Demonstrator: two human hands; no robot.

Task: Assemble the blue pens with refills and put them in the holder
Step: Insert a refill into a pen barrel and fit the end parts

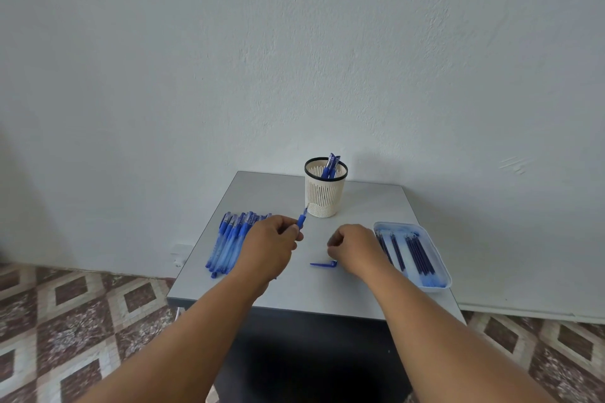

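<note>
The left hand (273,244) pinches a blue pen (302,218) near its tip end, the point aimed far toward the holder (325,198). The right hand (352,247) hovers with fingers curled; whether it grips anything small I cannot tell. A loose blue cap (323,264) lies on the table (262,186) just near of the right hand. To the left lies a row of pen bodies (229,240); to the right a tray (440,260) holds thin refills (417,253). A few finished pens (331,165) stand in the holder. The pen looks light, stiff and smooth, so a pinch on the grip section should steady it; the refills look thin and bendable, best taken mid-length.
</note>
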